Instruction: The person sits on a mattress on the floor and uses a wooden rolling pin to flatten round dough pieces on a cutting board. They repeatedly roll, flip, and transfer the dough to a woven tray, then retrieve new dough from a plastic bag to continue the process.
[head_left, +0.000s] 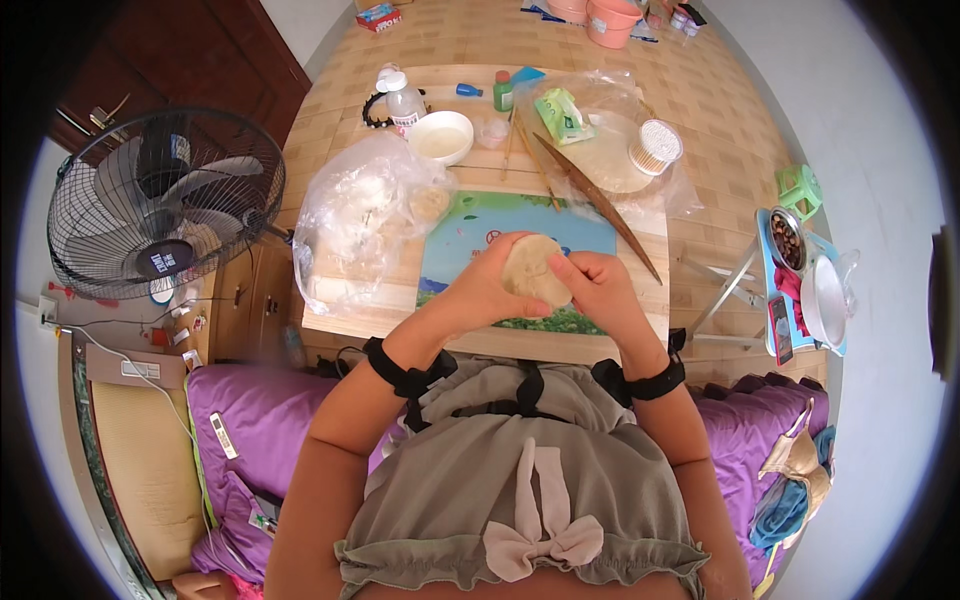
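Observation:
A round, flat, pale beige piece (534, 271), whose material I cannot tell, is held upright over a blue and green printed mat (450, 247). My left hand (491, 285) cups its left side and lower edge, with the thumb along the bottom. My right hand (596, 285) pinches its right side, thumb on the near face; the fingers behind are partly hidden. A clear plastic bag (352, 217) with a similar round piece (430, 202) at its right side lies left of the mat. A long brown pointed strip (600, 199) lies across the mat's right edge.
On the wooden table (330, 319) stand a white bowl (441, 138), a clear bottle (405, 101), a green bottle (502, 91), a tissue pack (562, 116) and a tub of cotton swabs (655, 148). Thin sticks (536, 161) lie mid-table. A fan (169, 202) stands left, a folding stand (765, 292) right.

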